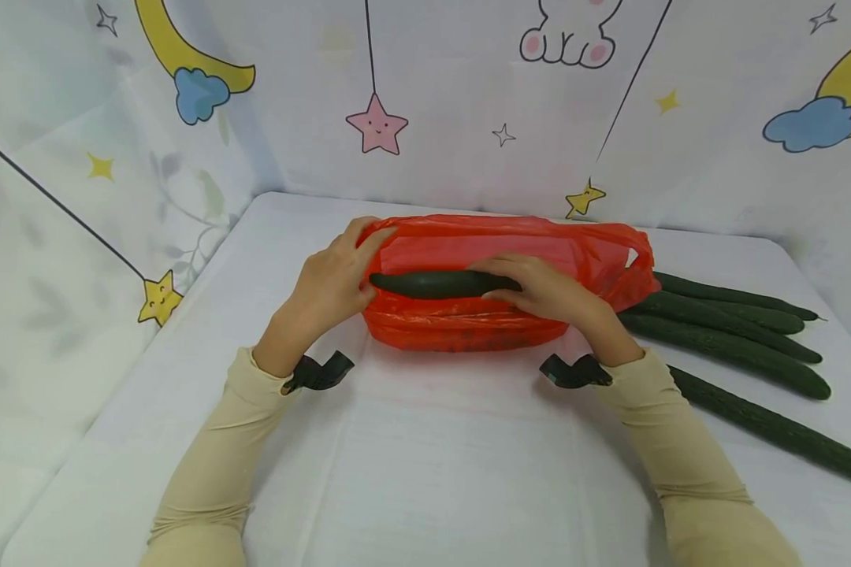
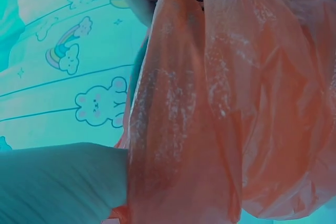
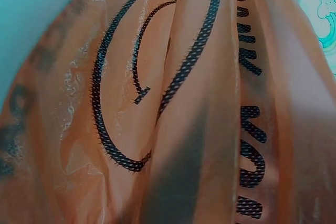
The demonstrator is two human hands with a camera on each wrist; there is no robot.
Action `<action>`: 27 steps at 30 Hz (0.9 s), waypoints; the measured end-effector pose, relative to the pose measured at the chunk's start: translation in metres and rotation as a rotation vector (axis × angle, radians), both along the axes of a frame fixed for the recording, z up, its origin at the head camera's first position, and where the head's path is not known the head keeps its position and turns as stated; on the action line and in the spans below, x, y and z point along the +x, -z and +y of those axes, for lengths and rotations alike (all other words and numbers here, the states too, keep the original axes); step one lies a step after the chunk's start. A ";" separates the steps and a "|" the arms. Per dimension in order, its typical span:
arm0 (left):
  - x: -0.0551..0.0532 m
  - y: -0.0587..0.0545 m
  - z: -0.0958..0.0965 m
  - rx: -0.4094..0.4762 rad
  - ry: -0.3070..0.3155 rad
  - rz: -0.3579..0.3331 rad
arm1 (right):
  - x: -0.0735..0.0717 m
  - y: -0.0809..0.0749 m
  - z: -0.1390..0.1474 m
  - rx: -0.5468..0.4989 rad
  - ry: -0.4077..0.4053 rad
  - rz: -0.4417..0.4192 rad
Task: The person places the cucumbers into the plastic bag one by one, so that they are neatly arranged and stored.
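A red plastic bag [image 1: 461,335] lies on the table with its mouth spread open. My left hand [image 1: 333,276] holds the bag's left rim, fingers over the edge and thumb near the tip of a dark green cucumber [image 1: 425,285]. Lying across the bag's mouth, that cucumber has its right end gripped by my right hand [image 1: 539,287]. Orange-looking bag film [image 2: 184,129] fills much of the left wrist view. In the right wrist view, printed bag film [image 3: 126,77] hides the fingers and the cucumber.
Several long cucumbers [image 1: 737,346] lie in a bunch right of the bag, partly behind it. A separate cucumber [image 1: 773,421] lies nearer, partly behind the right sleeve [image 1: 681,441]. The white table [image 1: 440,472] meets a patterned cloth backdrop [image 1: 454,118] at the back.
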State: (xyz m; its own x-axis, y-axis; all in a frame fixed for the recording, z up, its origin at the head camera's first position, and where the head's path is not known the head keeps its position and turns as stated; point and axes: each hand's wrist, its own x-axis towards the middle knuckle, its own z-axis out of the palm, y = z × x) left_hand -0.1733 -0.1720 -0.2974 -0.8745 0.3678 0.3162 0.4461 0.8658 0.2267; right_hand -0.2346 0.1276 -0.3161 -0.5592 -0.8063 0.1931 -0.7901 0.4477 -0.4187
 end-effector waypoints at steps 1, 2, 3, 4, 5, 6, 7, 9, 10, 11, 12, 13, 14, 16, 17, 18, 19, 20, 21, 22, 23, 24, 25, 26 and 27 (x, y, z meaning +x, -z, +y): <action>0.000 0.000 0.000 -0.002 0.001 0.000 | -0.001 0.000 -0.001 0.003 -0.009 -0.001; 0.000 0.000 0.000 -0.004 0.002 -0.001 | -0.001 0.000 -0.001 0.006 -0.020 -0.002; 0.000 0.000 0.000 -0.007 0.002 -0.001 | -0.002 0.000 -0.002 0.010 -0.028 -0.003; 0.000 -0.001 0.000 -0.008 0.003 0.000 | -0.003 -0.001 -0.002 0.016 -0.035 -0.004; 0.000 -0.001 0.000 -0.009 0.004 0.000 | -0.003 -0.001 -0.003 0.022 -0.040 -0.006; 0.001 -0.001 0.000 -0.009 0.006 0.000 | -0.004 0.000 -0.003 0.030 -0.044 -0.008; 0.001 -0.001 0.000 -0.009 0.009 0.000 | -0.005 0.000 -0.004 0.038 -0.047 -0.009; 0.001 -0.001 0.000 -0.009 0.012 0.002 | -0.006 0.000 -0.005 0.059 -0.047 -0.011; 0.001 -0.002 0.000 -0.010 0.013 0.003 | -0.006 0.000 -0.005 0.067 -0.049 -0.015; 0.002 -0.002 0.000 -0.010 0.015 0.002 | -0.007 0.001 -0.006 0.075 -0.048 -0.019; 0.002 -0.002 0.000 -0.012 0.016 0.002 | -0.007 0.001 -0.006 0.083 -0.047 -0.022; 0.002 -0.002 0.001 -0.015 0.015 0.001 | -0.007 0.001 -0.007 0.090 -0.044 -0.029; 0.002 -0.003 0.001 -0.017 0.014 0.000 | -0.006 0.000 -0.007 0.097 -0.042 -0.037; 0.003 -0.004 0.001 -0.022 0.014 -0.004 | -0.006 0.000 -0.008 0.111 -0.041 -0.056; 0.003 -0.004 0.002 -0.025 0.013 -0.007 | -0.006 -0.001 -0.009 0.121 -0.039 -0.062; 0.003 -0.004 0.002 -0.027 0.012 -0.011 | -0.006 -0.001 -0.009 0.129 -0.040 -0.068; 0.003 -0.005 0.002 -0.029 0.011 -0.015 | -0.006 -0.001 -0.010 0.136 -0.042 -0.075; 0.004 -0.005 0.002 -0.031 0.011 -0.017 | -0.006 -0.001 -0.010 0.142 -0.047 -0.082; 0.004 -0.005 0.002 -0.034 0.009 -0.020 | -0.007 -0.001 -0.011 0.147 -0.052 -0.089; 0.004 -0.005 0.002 -0.036 0.007 -0.025 | -0.007 -0.001 -0.011 0.153 -0.056 -0.096; 0.004 -0.005 0.002 -0.037 0.005 -0.029 | -0.008 0.000 -0.012 0.159 -0.061 -0.101; 0.004 -0.004 0.002 -0.036 0.005 -0.034 | -0.009 0.001 -0.013 0.164 -0.066 -0.105; 0.004 -0.005 0.002 -0.036 0.003 -0.037 | -0.009 0.002 -0.013 0.167 -0.072 -0.112; 0.004 -0.005 0.002 -0.035 0.002 -0.039 | -0.010 0.003 -0.014 0.168 -0.079 -0.116; 0.005 -0.005 0.002 -0.033 0.002 -0.041 | -0.011 0.004 -0.015 0.169 -0.086 -0.118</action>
